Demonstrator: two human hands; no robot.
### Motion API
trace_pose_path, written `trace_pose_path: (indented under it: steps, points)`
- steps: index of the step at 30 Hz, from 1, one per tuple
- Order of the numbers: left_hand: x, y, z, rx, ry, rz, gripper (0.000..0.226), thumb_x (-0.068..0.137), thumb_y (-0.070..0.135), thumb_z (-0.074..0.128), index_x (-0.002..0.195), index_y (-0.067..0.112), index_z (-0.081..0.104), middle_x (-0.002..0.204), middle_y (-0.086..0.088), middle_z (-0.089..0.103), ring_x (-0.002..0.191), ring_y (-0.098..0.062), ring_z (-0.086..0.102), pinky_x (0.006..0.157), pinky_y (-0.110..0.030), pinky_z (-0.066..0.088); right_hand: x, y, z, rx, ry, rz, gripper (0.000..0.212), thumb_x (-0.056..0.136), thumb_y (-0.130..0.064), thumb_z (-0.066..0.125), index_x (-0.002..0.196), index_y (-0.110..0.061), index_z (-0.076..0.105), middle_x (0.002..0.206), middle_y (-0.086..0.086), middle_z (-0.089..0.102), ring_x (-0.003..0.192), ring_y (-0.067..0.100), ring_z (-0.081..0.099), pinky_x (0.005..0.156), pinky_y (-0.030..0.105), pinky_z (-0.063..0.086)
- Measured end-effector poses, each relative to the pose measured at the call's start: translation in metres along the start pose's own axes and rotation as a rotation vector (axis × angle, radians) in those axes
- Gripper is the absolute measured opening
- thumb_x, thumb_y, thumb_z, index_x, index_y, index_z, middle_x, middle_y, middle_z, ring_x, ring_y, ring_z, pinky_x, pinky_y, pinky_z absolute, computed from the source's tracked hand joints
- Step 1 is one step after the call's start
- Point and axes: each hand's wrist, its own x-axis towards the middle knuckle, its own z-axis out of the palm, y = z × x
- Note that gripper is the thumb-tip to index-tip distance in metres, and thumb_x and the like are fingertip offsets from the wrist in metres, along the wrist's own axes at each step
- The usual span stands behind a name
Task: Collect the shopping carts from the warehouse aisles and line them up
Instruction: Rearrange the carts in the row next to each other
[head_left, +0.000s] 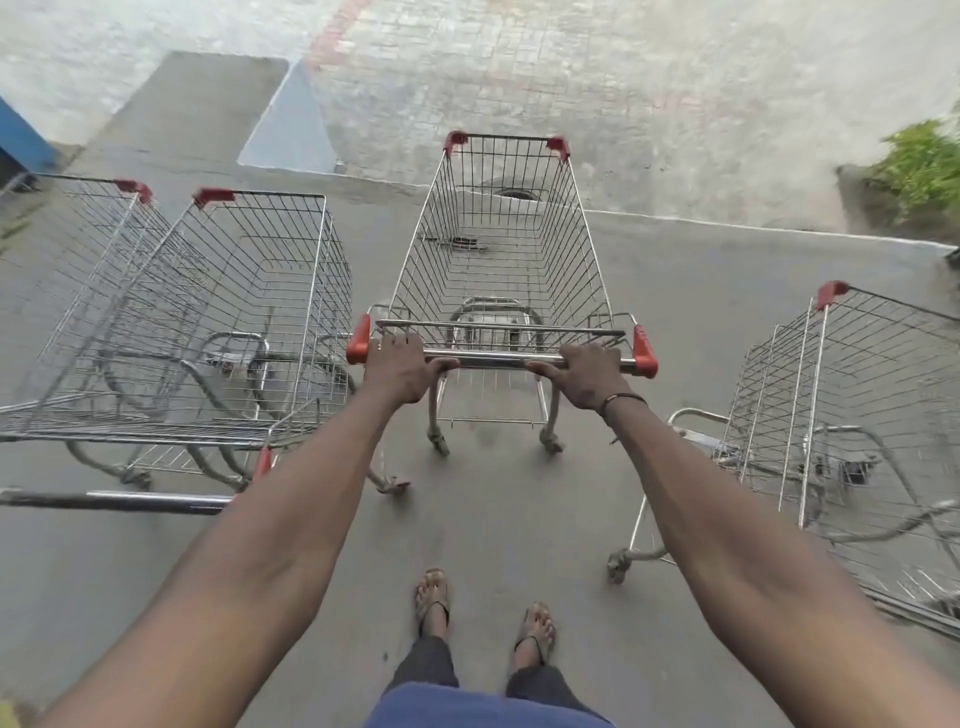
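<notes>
While both hands (397, 371) clasp, wire cart (498, 249)

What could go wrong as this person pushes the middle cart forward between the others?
1. The held cart has parked carts close on both sides; the left carts and the right cart could snag its basket or wheels.
2. A raised curb crosses ahead; the front wheels might catch or drop there.
3. The feet wear open sandals, so a rolling wheel could hurt toes.
</notes>
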Motion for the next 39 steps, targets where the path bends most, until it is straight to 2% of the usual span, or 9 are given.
trace_pose_path:
  steps: [6,12,18,23,27,30,33,36,39]
  points:
    - [0.003,-0.023,0.005,-0.023,0.032,0.058,0.114,0.076,0.091,0.008,0.132,0.004,0.055,0.136,-0.019,0.062,0.130,-0.038,0.054,0.112,-0.053,0.036,-0.006,-0.015,0.009,0.117,0.039,0.027,0.064,0.091,-0.086,0.044,0.072,-0.024,0.046,0.085,0.004,0.064,0.100,0.032,0.064,0.094,0.047,0.036]
    - [-0.008,-0.052,0.026,-0.127,0.098,0.198,0.096,0.081,0.090,0.015,0.109,0.010,0.060,0.115,-0.015,0.067,0.111,-0.036,0.059,0.101,-0.053,0.040,-0.039,-0.034,0.019,0.184,0.090,0.068,0.063,0.092,-0.082,0.049,0.067,-0.024,0.041,0.069,-0.009,0.047,0.085,0.024,0.049,0.087,0.044,0.030]
    - [-0.030,-0.081,0.051,-0.153,0.236,0.320,0.064,0.098,0.078,0.035,0.099,0.018,0.055,0.100,-0.008,0.067,0.095,-0.031,0.060,0.092,-0.050,0.044,-0.074,-0.057,0.036,0.189,0.159,0.067,0.063,0.093,-0.081,0.051,0.064,-0.026,0.038,0.068,-0.008,0.049,0.081,0.023,0.050,0.081,0.041,0.026]
    - [-0.059,-0.100,0.074,-0.192,0.280,0.377,0.050,0.104,0.069,0.036,0.103,0.020,0.048,0.097,-0.004,0.060,0.089,-0.026,0.055,0.092,-0.049,0.046,-0.093,-0.062,0.049,0.217,0.168,0.045,0.069,0.088,-0.086,0.047,0.064,-0.022,0.042,0.068,-0.006,0.055,0.078,0.024,0.056,0.079,0.041,0.025]
    - [-0.091,-0.107,0.088,-0.226,0.313,0.433,0.030,0.105,0.046,0.051,0.111,0.016,0.050,0.106,-0.005,0.058,0.096,-0.024,0.053,0.097,-0.046,0.045,-0.110,-0.068,0.057,0.208,0.176,0.016,0.074,0.085,-0.091,0.041,0.065,-0.020,0.047,0.069,-0.007,0.058,0.079,0.023,0.058,0.080,0.041,0.026]
    - [-0.113,-0.113,0.094,-0.209,0.312,0.407,0.028,0.102,0.036,0.058,0.120,0.015,0.052,0.115,-0.008,0.056,0.109,-0.029,0.055,0.103,-0.047,0.044,-0.124,-0.076,0.066,0.225,0.182,0.022,0.082,0.080,-0.098,0.037,0.068,-0.019,0.054,0.070,-0.007,0.060,0.080,0.022,0.057,0.079,0.040,0.023]
    - [-0.133,-0.118,0.099,-0.187,0.280,0.338,0.038,0.100,0.035,0.060,0.134,0.026,0.047,0.126,-0.010,0.052,0.126,-0.036,0.048,0.113,-0.051,0.036,-0.134,-0.079,0.069,0.215,0.167,0.026,0.088,0.076,-0.100,0.031,0.074,-0.018,0.060,0.072,-0.008,0.060,0.081,0.022,0.057,0.080,0.040,0.024]
    - [-0.146,-0.124,0.096,-0.091,0.242,0.266,0.056,0.101,0.042,0.056,0.150,0.045,0.030,0.144,-0.008,0.045,0.142,-0.035,0.034,0.115,-0.064,0.024,-0.143,-0.080,0.063,0.201,0.125,0.040,0.079,0.084,-0.094,0.044,0.074,-0.018,0.060,0.072,-0.007,0.060,0.082,0.024,0.058,0.084,0.043,0.028]
    - [-0.150,-0.134,0.093,-0.061,0.143,0.275,0.071,0.102,0.036,0.057,0.162,0.045,0.019,0.154,-0.004,0.033,0.157,-0.033,0.014,0.113,-0.069,0.030,-0.154,-0.085,0.061,0.219,0.107,0.060,0.069,0.090,-0.084,0.052,0.073,-0.017,0.059,0.071,-0.007,0.059,0.080,0.024,0.056,0.086,0.044,0.029]
